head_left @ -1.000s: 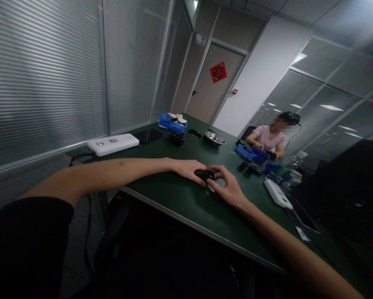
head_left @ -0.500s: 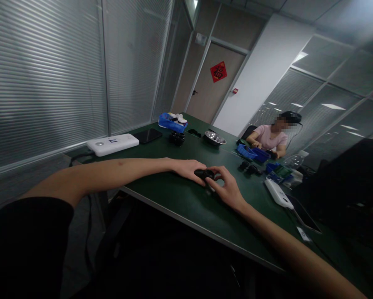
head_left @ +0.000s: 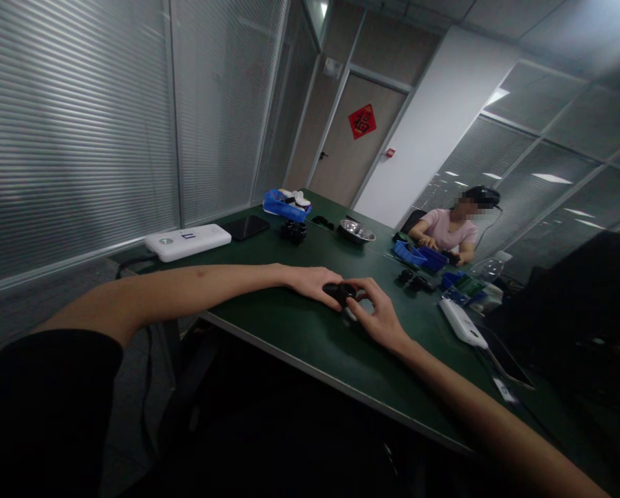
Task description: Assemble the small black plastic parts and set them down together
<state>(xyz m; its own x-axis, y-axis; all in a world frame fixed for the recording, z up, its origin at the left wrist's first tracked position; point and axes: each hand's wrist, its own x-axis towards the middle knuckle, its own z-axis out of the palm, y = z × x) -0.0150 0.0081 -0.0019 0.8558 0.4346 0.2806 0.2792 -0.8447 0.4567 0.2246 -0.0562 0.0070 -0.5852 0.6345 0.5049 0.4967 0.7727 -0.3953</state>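
Just above the green tabletop, a small black rounded object (head_left: 339, 292) sits between my two hands; its exact kind is too dark to make out. My left hand (head_left: 314, 282) is closed on its left end, with the far fingers hidden. From the other side, my right hand (head_left: 378, 315) pinches the right end between thumb and fingers. A small pale patch shows below the right thumb, too blurred to name.
Around the green table (head_left: 283, 321) lie a white power bank (head_left: 188, 242), a phone (head_left: 246, 227), a blue basket (head_left: 287, 206), dark parts (head_left: 294, 232) and a metal bowl (head_left: 357, 232). To the right are another white device (head_left: 462, 324) and a plastic bottle (head_left: 489, 268). A co-worker (head_left: 449, 228) sits opposite.
My right thumb and fingers have shifted slightly on the black object, and more of its side shows. Both arms stay almost where they were.
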